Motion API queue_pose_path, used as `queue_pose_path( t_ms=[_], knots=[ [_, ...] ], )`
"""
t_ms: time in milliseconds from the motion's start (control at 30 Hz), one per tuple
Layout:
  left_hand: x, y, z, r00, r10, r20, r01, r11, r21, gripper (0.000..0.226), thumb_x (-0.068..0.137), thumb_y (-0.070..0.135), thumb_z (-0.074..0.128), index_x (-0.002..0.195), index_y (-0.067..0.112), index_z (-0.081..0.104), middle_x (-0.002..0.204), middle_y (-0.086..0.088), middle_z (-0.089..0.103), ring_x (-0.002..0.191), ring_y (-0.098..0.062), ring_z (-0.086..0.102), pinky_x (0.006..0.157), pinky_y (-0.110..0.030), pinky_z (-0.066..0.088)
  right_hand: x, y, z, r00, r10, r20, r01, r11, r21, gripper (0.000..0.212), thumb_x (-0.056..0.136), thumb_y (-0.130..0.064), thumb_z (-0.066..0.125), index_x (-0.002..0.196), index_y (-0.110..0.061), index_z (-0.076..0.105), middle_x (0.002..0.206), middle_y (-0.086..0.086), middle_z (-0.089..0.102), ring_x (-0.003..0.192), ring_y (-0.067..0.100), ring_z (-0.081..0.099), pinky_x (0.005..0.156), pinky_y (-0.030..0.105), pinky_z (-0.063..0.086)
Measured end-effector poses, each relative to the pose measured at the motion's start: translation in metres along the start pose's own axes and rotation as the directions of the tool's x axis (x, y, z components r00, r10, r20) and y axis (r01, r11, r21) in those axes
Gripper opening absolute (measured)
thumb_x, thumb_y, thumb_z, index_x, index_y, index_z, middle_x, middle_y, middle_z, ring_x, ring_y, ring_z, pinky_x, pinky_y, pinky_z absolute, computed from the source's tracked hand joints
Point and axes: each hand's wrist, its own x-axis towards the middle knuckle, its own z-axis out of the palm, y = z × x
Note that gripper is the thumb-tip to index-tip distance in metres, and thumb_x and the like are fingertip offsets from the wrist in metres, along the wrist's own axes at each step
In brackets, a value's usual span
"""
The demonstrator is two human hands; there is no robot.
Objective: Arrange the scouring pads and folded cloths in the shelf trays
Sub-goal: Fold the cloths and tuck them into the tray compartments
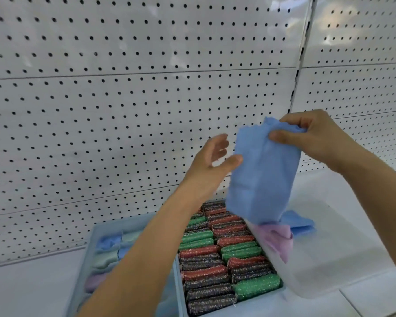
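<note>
My right hand pinches the top edge of a blue cloth, which hangs down above the shelf. My left hand is open beside the cloth's left edge, thumb close to it. Below, a light blue tray holds two rows of glittery scouring pads in green, red and dark colours. A second light blue tray to its left holds folded cloths in blue, pale green and purple, partly hidden by my left forearm.
A clear plastic bin stands right of the pad tray, with a purple cloth and a blue cloth inside. A white pegboard wall backs the white shelf.
</note>
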Motion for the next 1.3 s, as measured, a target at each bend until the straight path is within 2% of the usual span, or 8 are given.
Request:
queue_pose_path(
  t_ms=[100,200,333,400,533,700,1067,1300],
  knots=[
    [0.011,0.009,-0.003,0.999,-0.037,0.035,0.038,0.998,-0.041,0.081,0.083,0.035,0.075,0.149,0.029,0.028,0.147,0.008,0.04,0.133,-0.006,0.041,0.102,-0.027,0.038,-0.001,-0.014,0.0,0.997,-0.004,0.083,0.002,1.0,0.024,0.015,0.086,-0.008,0.068,0.083,0.006,0.064,0.074,0.011,0.062,0.071,0.01,0.052,0.068,0.024,0.042],
    [0.016,0.016,-0.006,0.996,-0.041,0.085,0.05,0.993,-0.107,0.074,0.076,0.031,0.08,0.141,0.025,0.043,0.138,0.0,0.054,0.121,-0.013,0.056,0.098,-0.029,0.048,-0.005,-0.03,0.004,0.975,-0.029,0.221,0.025,0.999,0.023,0.021,0.087,-0.007,0.066,0.067,-0.011,0.066,0.064,-0.014,0.059,0.062,0.002,0.053,0.063,0.015,0.042],
    [0.009,0.014,-0.014,0.993,0.06,0.102,-0.034,0.971,-0.238,0.037,0.083,0.013,0.075,0.117,0.022,0.064,0.103,0.0,0.072,0.094,-0.016,0.069,0.083,-0.029,0.056,-0.008,-0.043,0.007,0.94,-0.08,0.331,0.072,0.997,0.035,0.017,0.087,-0.011,0.068,0.071,-0.005,0.065,0.065,0.008,0.054,0.065,0.009,0.049,0.063,0.022,0.039],
    [0.002,0.01,-0.02,0.99,0.06,0.129,-0.018,0.953,-0.303,0.048,0.081,0.029,0.072,0.127,0.026,0.057,0.101,0.01,0.069,0.097,-0.009,0.066,0.085,-0.029,0.053,-0.01,-0.047,0.008,0.924,-0.097,0.37,0.091,0.995,0.033,0.019,0.085,-0.016,0.069,0.08,0.002,0.065,0.074,0.021,0.055,0.069,0.013,0.05,0.065,0.026,0.041],
    [-0.012,0.002,-0.033,0.953,0.146,0.267,-0.042,0.931,-0.363,0.088,0.064,0.048,0.084,0.14,0.034,0.042,0.129,0.001,0.059,0.116,-0.019,0.059,0.096,-0.034,0.049,-0.015,-0.056,0.015,0.885,-0.114,0.451,0.093,0.993,0.068,0.008,0.083,-0.016,0.067,0.084,-0.013,0.074,0.08,0.01,0.07,0.074,0.011,0.063,0.067,0.019,0.05],
    [-0.038,0.001,-0.046,0.966,0.22,0.135,-0.152,0.907,-0.393,0.053,0.068,0.012,0.079,0.114,0.022,0.056,0.11,-0.001,0.061,0.086,-0.023,0.061,0.083,-0.036,0.053,-0.014,-0.057,0.021,0.91,-0.165,0.381,0.13,0.985,0.114,0.017,0.083,-0.021,0.071,0.074,-0.007,0.067,0.07,0.008,0.059,0.068,0.01,0.053,0.062,0.017,0.043],
    [-0.057,0.013,-0.056,0.993,0.097,-0.061,-0.107,0.975,-0.197,0.033,0.074,0.006,0.078,0.103,0.008,0.062,0.094,-0.003,0.067,0.079,-0.023,0.065,0.079,-0.043,0.059,-0.023,-0.071,0.043,0.907,-0.184,0.379,0.158,0.983,0.099,0.016,0.078,-0.027,0.067,0.073,-0.012,0.069,0.07,0.013,0.059,0.063,0.008,0.051,0.057,0.017,0.041],
    [-0.061,0.02,-0.061,0.992,0.104,-0.075,-0.114,0.983,-0.142,0.009,0.079,0.001,0.073,0.083,0.007,0.068,0.079,-0.006,0.069,0.073,-0.015,0.065,0.074,-0.024,0.057,-0.024,-0.065,0.05,0.917,-0.144,0.371,0.134,0.99,0.054,0.017,0.08,-0.031,0.074,0.087,-0.015,0.071,0.082,0.01,0.067,0.073,0.012,0.061,0.065,0.026,0.047]
  ],
)
